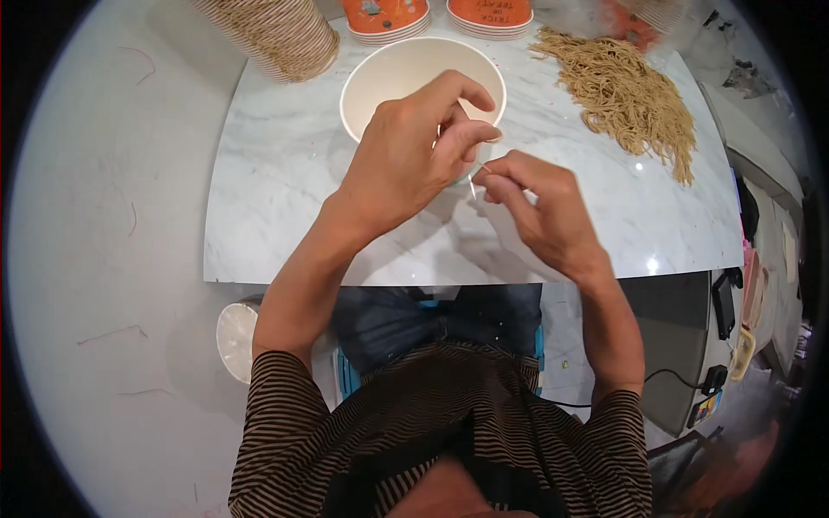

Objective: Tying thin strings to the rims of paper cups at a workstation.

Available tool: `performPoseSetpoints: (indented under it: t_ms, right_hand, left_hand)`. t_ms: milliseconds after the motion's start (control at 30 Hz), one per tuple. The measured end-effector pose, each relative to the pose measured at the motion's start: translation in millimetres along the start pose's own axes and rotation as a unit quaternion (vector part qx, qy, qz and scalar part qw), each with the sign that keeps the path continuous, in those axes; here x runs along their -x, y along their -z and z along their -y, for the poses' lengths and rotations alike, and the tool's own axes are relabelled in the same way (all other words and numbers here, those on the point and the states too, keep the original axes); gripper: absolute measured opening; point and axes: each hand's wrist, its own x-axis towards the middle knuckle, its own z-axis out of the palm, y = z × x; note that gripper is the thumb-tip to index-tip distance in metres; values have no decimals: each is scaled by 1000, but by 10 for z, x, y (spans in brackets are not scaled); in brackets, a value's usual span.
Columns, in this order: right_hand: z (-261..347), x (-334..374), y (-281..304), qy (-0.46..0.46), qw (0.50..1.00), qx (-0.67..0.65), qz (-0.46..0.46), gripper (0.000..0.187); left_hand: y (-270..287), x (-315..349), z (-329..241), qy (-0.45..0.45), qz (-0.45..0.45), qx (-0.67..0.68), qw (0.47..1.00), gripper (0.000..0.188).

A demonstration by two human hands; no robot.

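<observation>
In front of me a cream-white bowl (397,73) stands on the table, partly covered by my left hand (414,142). That hand is over the bowl's near right side, its index finger and thumb curved and apart. Its other fingers are curled under and mostly hidden. Just to its right, my right hand (546,203) pinches a thin tan cord (485,166) between thumb and fingertips. One end of the cord, pale and stiff-looking, points down below the fingertips; the other runs toward the curled fingers of my left hand. A loose heap of tan cords (626,95) lies at the far right.
At the far left leans a tall stack of bowls with tan cord (281,39) around them. Two stacks of orange printed containers (386,19) stand at the back edge. The white marbled table (285,224) ends near my lap. A white round bin (235,341) is below left; a grey cabinet (669,345), right.
</observation>
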Motion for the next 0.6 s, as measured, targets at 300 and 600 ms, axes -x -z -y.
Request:
performPoseSetpoints:
  t_ms: [300, 600]
  right_hand:
    - [236, -274, 427, 142, 982, 117, -30, 8]
    - [-27, -373, 303, 17, 988, -115, -98, 7]
  left_hand:
    - [167, -61, -40, 82, 98, 9, 992, 14]
    - [226, -104, 40, 52, 163, 20, 985, 20]
